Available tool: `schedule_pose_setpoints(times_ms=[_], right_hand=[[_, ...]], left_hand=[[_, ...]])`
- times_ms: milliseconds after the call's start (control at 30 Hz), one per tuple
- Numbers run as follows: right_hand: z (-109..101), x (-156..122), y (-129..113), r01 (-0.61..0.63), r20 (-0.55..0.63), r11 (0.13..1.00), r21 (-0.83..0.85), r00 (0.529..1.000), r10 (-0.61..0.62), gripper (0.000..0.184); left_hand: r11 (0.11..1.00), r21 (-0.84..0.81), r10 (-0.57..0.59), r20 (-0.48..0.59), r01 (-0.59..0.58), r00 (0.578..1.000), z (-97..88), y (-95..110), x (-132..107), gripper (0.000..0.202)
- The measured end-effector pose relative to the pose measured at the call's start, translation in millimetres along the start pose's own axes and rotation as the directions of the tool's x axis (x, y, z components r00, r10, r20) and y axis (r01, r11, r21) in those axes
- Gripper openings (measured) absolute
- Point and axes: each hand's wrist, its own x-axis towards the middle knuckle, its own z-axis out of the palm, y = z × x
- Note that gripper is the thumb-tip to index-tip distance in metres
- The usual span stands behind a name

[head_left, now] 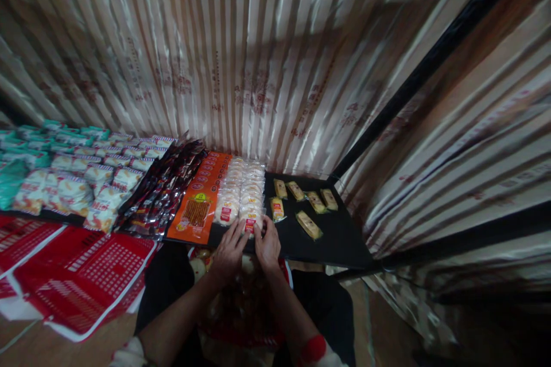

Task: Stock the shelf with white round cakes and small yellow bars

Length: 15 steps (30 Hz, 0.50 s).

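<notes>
Two rows of clear-wrapped round white crackers with red-and-yellow labels [227, 189] lie on the black shelf. At the near end of the right row is a cracker packet [250, 225], held between my two hands. My left hand [229, 252] is on its left side, with the fingers bent and the fingertips against the wrapper. From the right, my right hand [267, 245] grips the same packet with thumb and fingers. The undersides of both hands are hidden. A large orange snack bag [196, 212] lies flat just left of the rows.
Several yellow wrapped snacks [316, 202] lie right on the black shelf [340, 241]. Leftward are dark shiny packets [161, 189], white snack bags [103, 206] and teal packets [26, 155]. A red basket [99, 264] sits below left; another holds packets between my legs. A pleated curtain [241, 69] hangs behind.
</notes>
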Motion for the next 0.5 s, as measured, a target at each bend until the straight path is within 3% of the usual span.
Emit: schedule_pose_setpoints(times_ms=[500], right_hand=[[2.8, -0.5, 1.6, 0.066, 0.021, 0.991, -0.116, 0.998, -0.064, 0.05]], left_hand=[[1.0, -0.004, 0.005, -0.036, -0.005, 0.999, 10.5, -1.3, -2.9, 0.048]])
